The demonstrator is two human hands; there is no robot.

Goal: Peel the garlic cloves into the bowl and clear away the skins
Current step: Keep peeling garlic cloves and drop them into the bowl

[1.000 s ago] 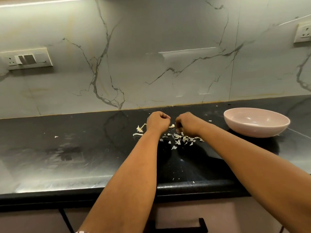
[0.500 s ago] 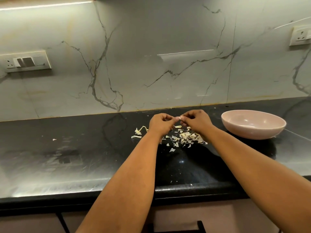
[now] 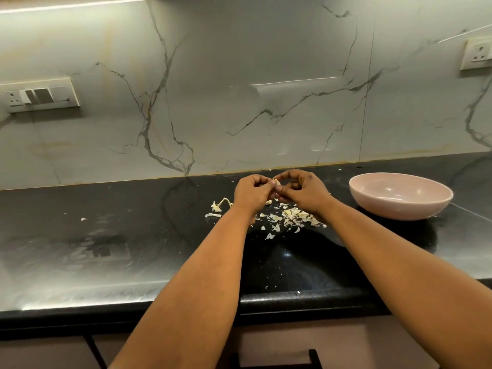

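Observation:
A small pale garlic clove [image 3: 277, 182] is pinched between the fingertips of my left hand [image 3: 254, 193] and my right hand [image 3: 304, 190], a little above the black countertop [image 3: 133, 235]. Both hands meet over a scatter of dry white garlic skins [image 3: 290, 218]. Another pale clove piece [image 3: 269, 201] lies on the counter just under my left hand. The pink bowl [image 3: 372, 206] stands to the right of my right hand; the part of its inside that I can see holds nothing.
A garlic stem and root piece [image 3: 218, 205] lies left of my left hand, and a stray flake [image 3: 83, 219] further left. The marble backsplash rises behind, with a switch plate [image 3: 40, 95] at left and a socket [image 3: 476, 53] at right. The counter's front edge [image 3: 292, 299] runs below my forearms.
My hands rose from fists resting on the skins and came together, fingertips now pinching a clove between them. The view shifted slightly.

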